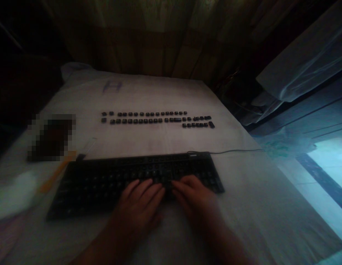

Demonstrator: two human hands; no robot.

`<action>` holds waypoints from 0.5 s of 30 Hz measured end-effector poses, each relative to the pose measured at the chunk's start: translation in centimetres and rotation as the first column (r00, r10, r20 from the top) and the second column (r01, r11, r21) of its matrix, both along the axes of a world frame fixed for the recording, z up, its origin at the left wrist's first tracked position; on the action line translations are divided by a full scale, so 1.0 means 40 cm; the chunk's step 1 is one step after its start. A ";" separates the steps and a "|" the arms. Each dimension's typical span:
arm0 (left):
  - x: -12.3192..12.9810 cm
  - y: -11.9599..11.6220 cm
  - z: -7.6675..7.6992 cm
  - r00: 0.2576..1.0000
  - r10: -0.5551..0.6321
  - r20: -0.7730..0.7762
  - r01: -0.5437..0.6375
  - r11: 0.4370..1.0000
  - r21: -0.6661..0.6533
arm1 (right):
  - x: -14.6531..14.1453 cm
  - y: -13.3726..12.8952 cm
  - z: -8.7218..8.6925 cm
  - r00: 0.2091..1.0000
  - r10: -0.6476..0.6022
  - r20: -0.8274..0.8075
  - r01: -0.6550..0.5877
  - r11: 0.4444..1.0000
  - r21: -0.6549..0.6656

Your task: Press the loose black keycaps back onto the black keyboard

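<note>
A black keyboard (pixel 96 184) lies at a slight slant on the cloth-covered table. My left hand (pixel 140 198) rests over its middle, fingers stretched out on the keys and holding nothing that I can see. Close beside it, my right hand (pixel 195 195) is closed, with its fingertips drawn together at the keys right of the middle. What sits between those fingertips, if anything, is too dark and blurred to make out. Beyond the keyboard, several loose black keycaps (pixel 143 121) are laid out in rows.
A pixelated dark object (pixel 52 138) lies at the left, near an orange strip-like tool (pixel 56 172) and a whitish blurred thing (pixel 19 195). The keyboard cable (pixel 234 150) runs right. A curtain (pixel 149 40) hangs behind the white tablecloth (pixel 160 92).
</note>
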State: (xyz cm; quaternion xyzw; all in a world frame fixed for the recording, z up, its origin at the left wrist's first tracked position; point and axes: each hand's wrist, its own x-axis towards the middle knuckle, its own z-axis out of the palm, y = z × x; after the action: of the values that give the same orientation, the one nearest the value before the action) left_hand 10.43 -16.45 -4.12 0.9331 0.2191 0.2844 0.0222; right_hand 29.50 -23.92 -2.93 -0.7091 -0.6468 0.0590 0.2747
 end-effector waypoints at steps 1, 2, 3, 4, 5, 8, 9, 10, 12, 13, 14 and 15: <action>0.000 0.000 0.001 1.000 -0.001 0.005 0.001 1.000 -0.001 | 0.001 0.001 -0.002 1.000 0.003 0.003 -0.003 1.000 -0.005; -0.001 0.000 0.001 1.000 -0.001 0.020 0.001 1.000 0.004 | 0.002 0.003 -0.002 1.000 0.008 -0.001 -0.008 1.000 -0.010; -0.001 0.000 0.001 0.999 -0.002 0.034 0.001 1.000 0.008 | 0.003 0.005 -0.001 1.000 0.014 -0.009 -0.014 1.000 -0.010; -0.001 -0.001 0.001 0.999 -0.001 0.039 0.001 1.000 0.003 | 0.004 0.007 0.001 1.000 0.025 -0.018 -0.025 1.000 -0.012; -0.002 -0.001 0.002 0.999 -0.001 0.036 0.001 1.000 -0.007 | 0.005 0.008 0.004 0.999 0.036 -0.025 -0.036 0.999 -0.014; -0.004 -0.003 0.004 1.000 0.000 0.006 0.000 0.999 -0.035 | 0.009 0.012 0.016 0.999 0.042 -0.018 -0.043 0.999 -0.024; -0.004 -0.004 0.004 1.000 0.001 -0.002 -0.001 0.999 -0.036 | 0.011 0.013 0.019 0.999 0.048 -0.009 -0.048 0.998 -0.031; -0.004 -0.006 0.004 1.000 0.004 -0.005 -0.004 0.999 -0.034 | 0.013 0.014 0.021 0.998 0.056 0.004 -0.056 0.998 -0.040; -0.004 -0.010 0.002 1.000 0.017 -0.006 -0.017 0.999 -0.048 | 0.016 0.016 0.022 0.996 0.082 0.039 -0.080 0.996 -0.044; -0.003 -0.012 0.000 1.000 0.025 -0.003 -0.026 0.998 -0.065 | 0.016 0.017 0.021 0.994 0.095 0.061 -0.092 0.995 -0.041; -0.002 -0.014 -0.001 0.999 0.033 0.000 -0.033 0.996 -0.082 | 0.015 0.018 0.019 0.991 0.097 0.092 -0.094 0.995 -0.036; 0.000 -0.015 -0.003 0.999 0.037 0.004 -0.037 0.995 -0.091 | 0.012 0.017 0.016 0.987 0.090 0.135 -0.087 0.996 -0.029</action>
State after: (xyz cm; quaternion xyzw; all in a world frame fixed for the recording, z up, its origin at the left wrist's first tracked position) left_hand 10.43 -17.07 -4.24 0.9261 0.2491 0.2771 0.0602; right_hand 29.97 -23.23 -2.28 -0.6851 -0.6942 0.0302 0.2188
